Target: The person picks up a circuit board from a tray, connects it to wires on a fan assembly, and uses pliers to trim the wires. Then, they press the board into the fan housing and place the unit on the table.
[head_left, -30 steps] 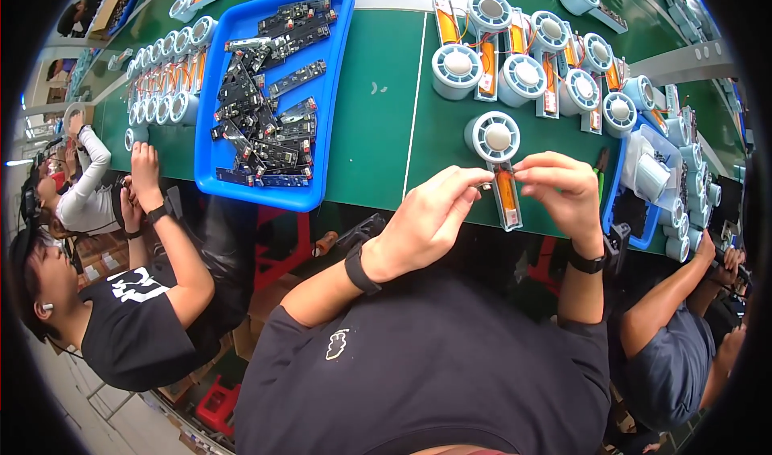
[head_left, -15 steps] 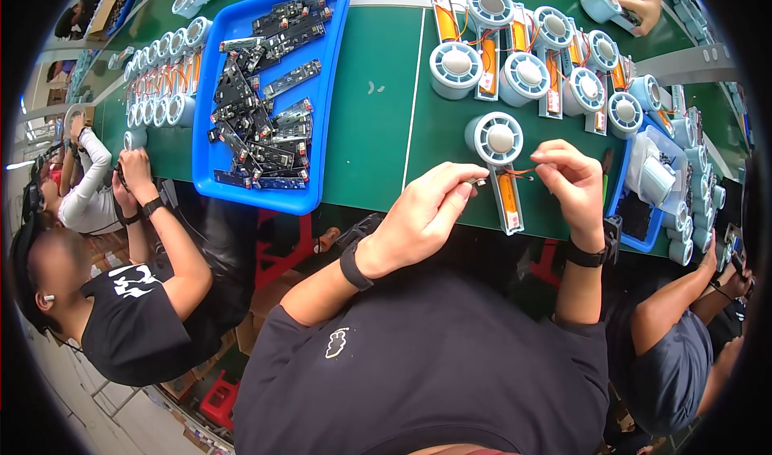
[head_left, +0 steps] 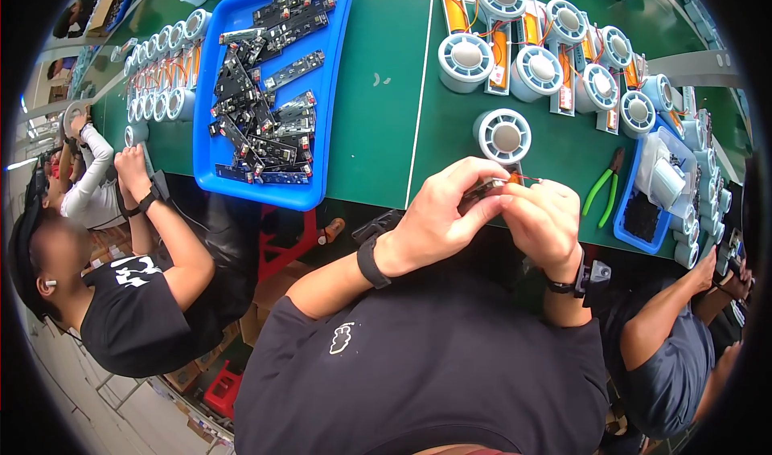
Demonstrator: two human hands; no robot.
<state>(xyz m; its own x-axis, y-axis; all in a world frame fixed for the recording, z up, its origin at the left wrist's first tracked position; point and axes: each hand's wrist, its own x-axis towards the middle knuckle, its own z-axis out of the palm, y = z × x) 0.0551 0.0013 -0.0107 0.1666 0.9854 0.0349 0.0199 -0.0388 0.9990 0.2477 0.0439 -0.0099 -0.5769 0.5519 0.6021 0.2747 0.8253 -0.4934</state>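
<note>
My left hand (head_left: 446, 210) is closed around a small dark circuit board (head_left: 481, 190) with a pale connector at its end; most of the board is hidden by the fingers. Pressed up against it, my right hand (head_left: 543, 218) pinches thin red and black wires (head_left: 527, 178), their tips hidden. These wires come from a light blue fan-like unit (head_left: 505, 136) with a round grille, lying on the green table just beyond my hands. Its strip-shaped handle part with an orange battery (head_left: 515, 177) is mostly covered by my fingers.
A blue tray (head_left: 328, 133) of loose circuit boards lies to the left. Several similar blue units (head_left: 537, 71) with orange batteries stand at the back right. Green-handled cutters (head_left: 601, 194) and a blue bin (head_left: 623, 220) are on the right. A co-worker (head_left: 133, 310) sits at left, another (head_left: 671, 358) at right.
My hands have come together, the right moving left with the wires to the board in my left. The view has shifted slightly, and the cutters show fully. A far co-worker's hand has left the top right.
</note>
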